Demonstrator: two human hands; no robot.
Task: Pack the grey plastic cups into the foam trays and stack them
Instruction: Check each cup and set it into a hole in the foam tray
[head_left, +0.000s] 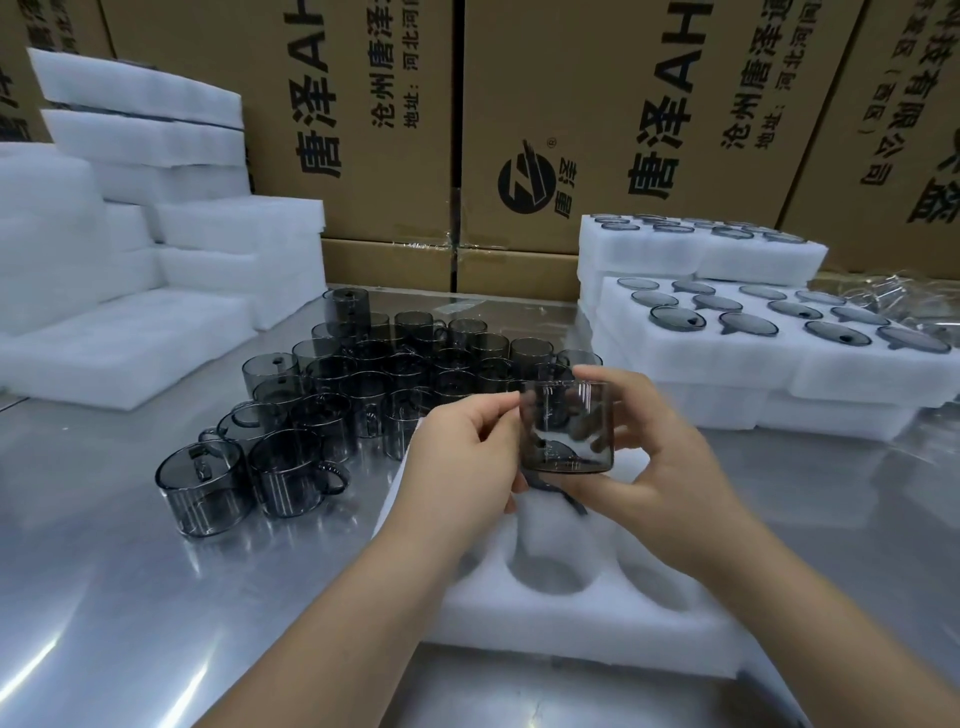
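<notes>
Cup held in mid-air over tray, just above its empty pockets; probably being lined up for a drop-in. Right hand curled round far wall and base, fingers showing through the plastic. Left hand pinching left edge, likely to steady or turn it. Loose cups clustered left within reach; filled trays stacked right.

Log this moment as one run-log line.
hands: left hand, right hand hold one grey transparent plastic cup | where: above white foam tray | loose grey cups: left | filled foam trays: stacked right
</notes>
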